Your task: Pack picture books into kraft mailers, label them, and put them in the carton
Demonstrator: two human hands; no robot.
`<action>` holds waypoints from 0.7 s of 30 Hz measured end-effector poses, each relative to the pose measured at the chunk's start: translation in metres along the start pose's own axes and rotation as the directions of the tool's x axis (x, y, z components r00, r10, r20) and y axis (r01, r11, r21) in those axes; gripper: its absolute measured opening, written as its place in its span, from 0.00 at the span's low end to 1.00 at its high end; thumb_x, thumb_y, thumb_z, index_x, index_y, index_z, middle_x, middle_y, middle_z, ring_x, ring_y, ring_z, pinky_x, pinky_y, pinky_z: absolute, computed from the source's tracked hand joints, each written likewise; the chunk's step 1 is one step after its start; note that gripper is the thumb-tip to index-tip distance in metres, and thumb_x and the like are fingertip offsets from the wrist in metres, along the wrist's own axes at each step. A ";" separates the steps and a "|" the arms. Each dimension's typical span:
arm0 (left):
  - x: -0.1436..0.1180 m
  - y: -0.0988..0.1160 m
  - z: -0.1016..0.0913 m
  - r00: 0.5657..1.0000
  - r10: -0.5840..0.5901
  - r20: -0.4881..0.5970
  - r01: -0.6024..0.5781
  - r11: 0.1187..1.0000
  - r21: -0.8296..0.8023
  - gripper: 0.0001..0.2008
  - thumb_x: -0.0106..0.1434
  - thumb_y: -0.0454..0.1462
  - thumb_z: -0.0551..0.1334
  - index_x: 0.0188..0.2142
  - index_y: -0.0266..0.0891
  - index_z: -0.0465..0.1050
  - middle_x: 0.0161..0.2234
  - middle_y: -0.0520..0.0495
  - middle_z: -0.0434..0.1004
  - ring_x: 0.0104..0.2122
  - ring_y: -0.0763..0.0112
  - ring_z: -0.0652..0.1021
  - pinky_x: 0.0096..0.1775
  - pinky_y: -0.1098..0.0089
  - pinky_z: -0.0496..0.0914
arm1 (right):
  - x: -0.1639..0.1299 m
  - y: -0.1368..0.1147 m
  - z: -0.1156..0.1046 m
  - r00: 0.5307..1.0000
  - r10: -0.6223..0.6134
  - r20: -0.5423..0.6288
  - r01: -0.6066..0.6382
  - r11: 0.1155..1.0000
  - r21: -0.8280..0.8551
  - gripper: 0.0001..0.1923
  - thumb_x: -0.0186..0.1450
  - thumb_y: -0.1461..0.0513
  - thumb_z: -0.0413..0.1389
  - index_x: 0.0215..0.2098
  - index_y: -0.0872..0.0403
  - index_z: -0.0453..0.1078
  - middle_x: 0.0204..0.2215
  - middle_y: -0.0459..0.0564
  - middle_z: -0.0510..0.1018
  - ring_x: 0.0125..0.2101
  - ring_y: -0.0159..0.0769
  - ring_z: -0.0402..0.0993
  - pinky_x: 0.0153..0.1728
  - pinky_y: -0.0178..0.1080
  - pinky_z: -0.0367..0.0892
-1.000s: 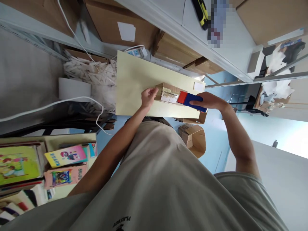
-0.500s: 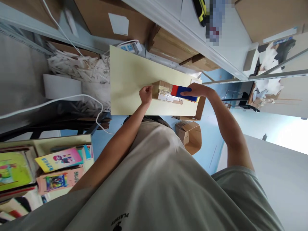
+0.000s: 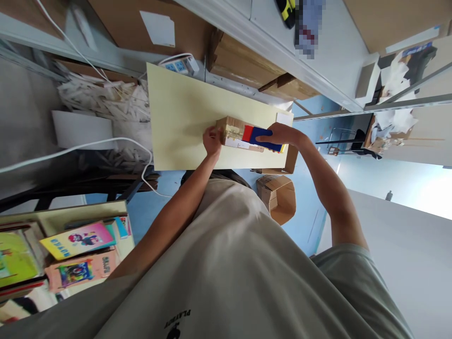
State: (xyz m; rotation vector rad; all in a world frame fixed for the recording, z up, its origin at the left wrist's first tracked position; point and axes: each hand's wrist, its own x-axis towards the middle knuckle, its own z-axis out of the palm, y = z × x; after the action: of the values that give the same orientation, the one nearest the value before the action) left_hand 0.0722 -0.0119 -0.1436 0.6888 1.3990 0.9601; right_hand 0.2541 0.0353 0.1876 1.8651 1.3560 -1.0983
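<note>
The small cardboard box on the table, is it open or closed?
Closed: the small cardboard box lies flat, its flaps down under shiny tape. The left hand steadies its end; the right hand holds a tape dispenser on it.

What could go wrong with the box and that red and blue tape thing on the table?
The left hand steadies only one end of the small cardboard box, so it might slide on the smooth table if pushed. The right hand holds the tape tool over the box near the table's far end; a slip could send either off onto the floor, perhaps onto the open carton below.
</note>
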 end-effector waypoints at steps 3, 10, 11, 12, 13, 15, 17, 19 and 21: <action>-0.001 0.007 -0.003 0.991 -0.038 -0.128 0.046 0.997 0.064 0.23 0.69 0.49 0.78 0.56 0.42 0.78 0.43 0.45 0.85 0.42 0.62 0.86 0.49 0.61 0.81 | 0.003 0.008 0.005 1.000 0.002 -0.004 -0.002 1.000 0.004 0.37 0.69 0.30 0.69 0.38 0.56 0.84 0.25 0.56 0.82 0.32 0.48 0.82 0.38 0.49 0.75; -0.016 0.035 0.007 0.993 0.101 0.055 -0.108 0.984 0.139 0.24 0.59 0.49 0.86 0.41 0.43 0.78 0.37 0.48 0.86 0.39 0.62 0.86 0.47 0.64 0.81 | 0.022 0.034 0.015 0.997 -0.079 -0.015 0.080 0.994 0.076 0.38 0.64 0.29 0.73 0.40 0.55 0.83 0.25 0.53 0.81 0.31 0.46 0.81 0.38 0.48 0.75; -0.017 0.037 0.008 0.994 0.099 0.051 -0.106 0.984 0.146 0.23 0.59 0.48 0.86 0.41 0.43 0.78 0.37 0.48 0.86 0.38 0.62 0.86 0.46 0.64 0.81 | 0.026 0.038 0.016 0.996 -0.093 -0.007 0.093 0.993 0.075 0.38 0.64 0.29 0.72 0.40 0.54 0.83 0.24 0.52 0.81 0.31 0.46 0.81 0.38 0.48 0.75; -0.018 0.037 0.009 0.994 0.099 0.043 -0.105 0.983 0.153 0.22 0.60 0.47 0.85 0.40 0.43 0.78 0.36 0.48 0.86 0.38 0.63 0.86 0.45 0.65 0.81 | 0.031 0.041 0.017 0.995 -0.102 0.007 0.102 0.992 0.072 0.37 0.64 0.29 0.72 0.40 0.54 0.83 0.25 0.53 0.81 0.32 0.47 0.81 0.38 0.48 0.75; -0.018 0.037 0.009 0.994 0.103 0.032 -0.107 0.981 0.161 0.20 0.60 0.46 0.85 0.40 0.43 0.78 0.36 0.48 0.87 0.37 0.63 0.86 0.44 0.65 0.81 | 0.035 0.045 0.018 0.994 -0.106 0.025 0.104 0.992 0.071 0.37 0.64 0.29 0.72 0.40 0.54 0.84 0.25 0.53 0.81 0.32 0.48 0.81 0.38 0.49 0.75; -0.018 0.037 0.009 0.992 0.125 0.009 -0.124 0.976 0.179 0.18 0.62 0.45 0.83 0.40 0.43 0.79 0.37 0.47 0.88 0.37 0.64 0.87 0.43 0.66 0.81 | 0.042 0.054 0.019 0.992 -0.113 0.054 0.108 0.991 0.078 0.37 0.63 0.29 0.73 0.41 0.53 0.84 0.26 0.54 0.82 0.33 0.49 0.82 0.38 0.49 0.74; -0.019 0.038 0.008 0.987 0.161 -0.011 -0.156 0.968 0.199 0.16 0.63 0.45 0.82 0.40 0.43 0.80 0.38 0.47 0.89 0.38 0.64 0.87 0.44 0.66 0.81 | 0.044 0.068 0.016 0.987 -0.136 0.080 0.130 0.988 0.081 0.37 0.62 0.29 0.73 0.41 0.53 0.85 0.26 0.54 0.82 0.33 0.50 0.81 0.37 0.49 0.73; -0.021 0.039 0.006 0.981 0.195 -0.022 -0.185 0.956 0.226 0.16 0.64 0.47 0.81 0.40 0.43 0.81 0.38 0.46 0.89 0.39 0.64 0.88 0.45 0.66 0.82 | 0.042 0.090 0.010 0.980 -0.160 0.117 0.154 0.986 0.055 0.37 0.63 0.28 0.71 0.42 0.52 0.85 0.27 0.54 0.81 0.33 0.48 0.80 0.37 0.48 0.73; -0.025 0.042 0.003 0.977 0.210 -0.032 -0.196 0.948 0.249 0.18 0.65 0.50 0.81 0.40 0.43 0.81 0.38 0.47 0.88 0.40 0.64 0.88 0.46 0.65 0.83 | 0.036 0.121 0.002 0.976 -0.160 0.151 0.160 0.987 0.009 0.37 0.66 0.28 0.69 0.42 0.52 0.85 0.28 0.53 0.82 0.34 0.47 0.79 0.38 0.47 0.72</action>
State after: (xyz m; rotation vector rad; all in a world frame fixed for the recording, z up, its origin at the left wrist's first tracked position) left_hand 0.0713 -0.0133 -0.0942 1.0131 1.5357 0.9822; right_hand 0.3732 0.0124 0.1540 1.6560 1.4379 -1.2901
